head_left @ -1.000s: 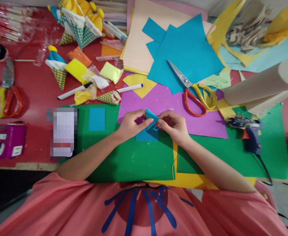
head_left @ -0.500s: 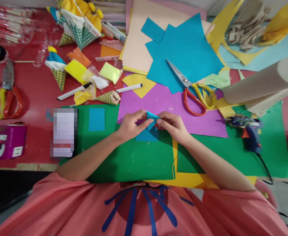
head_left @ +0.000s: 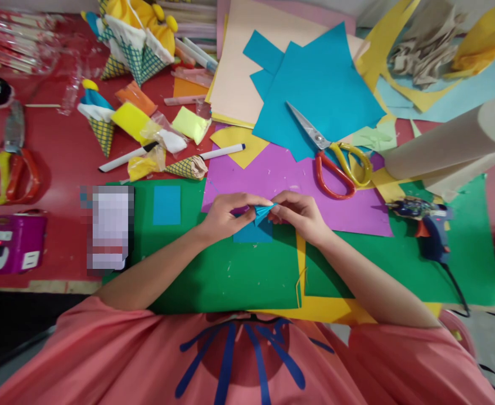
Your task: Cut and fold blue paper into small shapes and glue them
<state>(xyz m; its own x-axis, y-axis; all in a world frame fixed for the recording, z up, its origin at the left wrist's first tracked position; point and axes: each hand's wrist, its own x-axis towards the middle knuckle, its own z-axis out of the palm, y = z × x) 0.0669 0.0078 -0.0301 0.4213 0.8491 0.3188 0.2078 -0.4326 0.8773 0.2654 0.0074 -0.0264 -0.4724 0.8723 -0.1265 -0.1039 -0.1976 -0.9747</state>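
Between my two hands is a small piece of blue paper (head_left: 263, 212), folded into narrow pleats that fan out toward the left. My right hand (head_left: 300, 215) pinches its gathered right end between thumb and fingers. My left hand (head_left: 228, 215) has thumb and forefinger closed about the fanned left side. Beneath them, a flat blue paper rectangle (head_left: 251, 233) lies on the green sheet (head_left: 197, 270), partly covered by the hands. Another blue rectangle (head_left: 166, 205) rests to the left on the same sheet.
Scissors (head_left: 319, 140) lie on purple paper (head_left: 357, 214) beyond my right hand. A glue gun (head_left: 435, 230) with a cord and a large paper roll (head_left: 445, 138) are at right. A phone-like blurred object (head_left: 110, 228) lies left. Markers (head_left: 226, 151) and small paper cones (head_left: 102, 129) sit farther back.
The pleated blue paper has tilted and its folds now spread more visibly toward me. My left fingers have shifted, the forefinger reaching over its top. The right hand keeps its pinch.
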